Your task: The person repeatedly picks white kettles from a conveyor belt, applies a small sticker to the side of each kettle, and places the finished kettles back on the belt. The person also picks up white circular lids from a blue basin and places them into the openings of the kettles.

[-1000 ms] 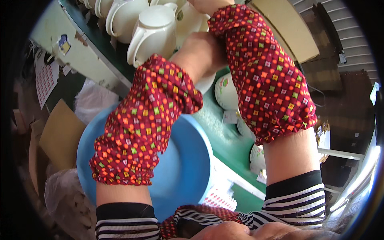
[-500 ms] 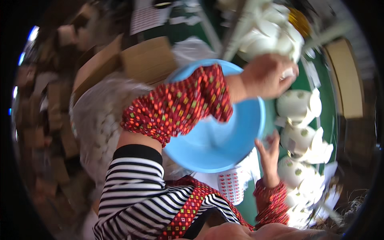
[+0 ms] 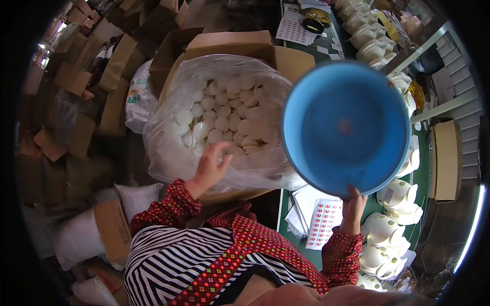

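right hand grips blue basin — left hand open, over white lids.

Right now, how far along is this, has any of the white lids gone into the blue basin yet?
Not yet, it seems. The basin, held up at its rim by the right hand, shows a bare blue inside. The left hand reaches, open, over the lids in the bagged carton, holding none that I can see. Done: white pots stand along the green table. Left: the bag looks full.
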A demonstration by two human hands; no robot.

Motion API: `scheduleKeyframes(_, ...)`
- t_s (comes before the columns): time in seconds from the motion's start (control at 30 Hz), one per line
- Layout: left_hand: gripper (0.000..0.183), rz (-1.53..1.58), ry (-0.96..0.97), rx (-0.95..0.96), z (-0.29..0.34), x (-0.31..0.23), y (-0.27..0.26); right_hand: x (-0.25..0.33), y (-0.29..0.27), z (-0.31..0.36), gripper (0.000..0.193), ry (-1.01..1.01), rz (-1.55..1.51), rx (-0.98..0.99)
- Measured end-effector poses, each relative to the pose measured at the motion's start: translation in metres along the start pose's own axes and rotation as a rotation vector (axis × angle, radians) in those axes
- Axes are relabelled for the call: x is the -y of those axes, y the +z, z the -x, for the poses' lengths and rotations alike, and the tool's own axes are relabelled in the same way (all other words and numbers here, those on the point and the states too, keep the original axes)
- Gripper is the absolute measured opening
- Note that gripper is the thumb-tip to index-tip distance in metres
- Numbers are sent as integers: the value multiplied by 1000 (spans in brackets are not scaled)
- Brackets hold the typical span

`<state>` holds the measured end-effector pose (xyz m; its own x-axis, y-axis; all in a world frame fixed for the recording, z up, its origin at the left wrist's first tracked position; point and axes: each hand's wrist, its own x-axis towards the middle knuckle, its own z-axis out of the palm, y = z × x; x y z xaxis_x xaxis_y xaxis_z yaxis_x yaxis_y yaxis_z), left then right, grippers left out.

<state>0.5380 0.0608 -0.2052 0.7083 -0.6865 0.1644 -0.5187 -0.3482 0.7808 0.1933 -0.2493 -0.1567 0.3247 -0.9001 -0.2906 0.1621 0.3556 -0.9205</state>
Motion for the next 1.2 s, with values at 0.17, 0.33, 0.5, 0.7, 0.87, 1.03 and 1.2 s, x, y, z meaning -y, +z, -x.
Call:
scheduleKeyframes(0.17, 100, -35, 268, -289, -53, 31, -95, 0, 102, -22, 46, -499, 671, 316)
scheduleKeyframes(0.33, 76, 639, -82, -156, -130, 119, -144, -53, 281, -39, 68, -906, 861, 523)
scheduleKeyframes(0.5, 65, 45, 55, -332, -174, 285, -124, -123, 386, -135, 67, -1048, 903, 623)
scheduleKeyframes(0.7, 67, 12, -5, -393, -226, 383, -76, -216, 451, -236, 55, -913, 921, 573)
scheduleKeyframes(0.87, 56, 152, -302, -248, -211, 417, -69, -268, 438, -229, 65, -838, 982, 501)
scheduleKeyframes(1.03, 54, -130, -19, -215, -189, 353, -90, -257, 405, -202, 64, -776, 1062, 537)
scheduleKeyframes(1.2, 52, 12, -65, -220, -241, 367, -68, -273, 406, -267, 55, -651, 966, 527)
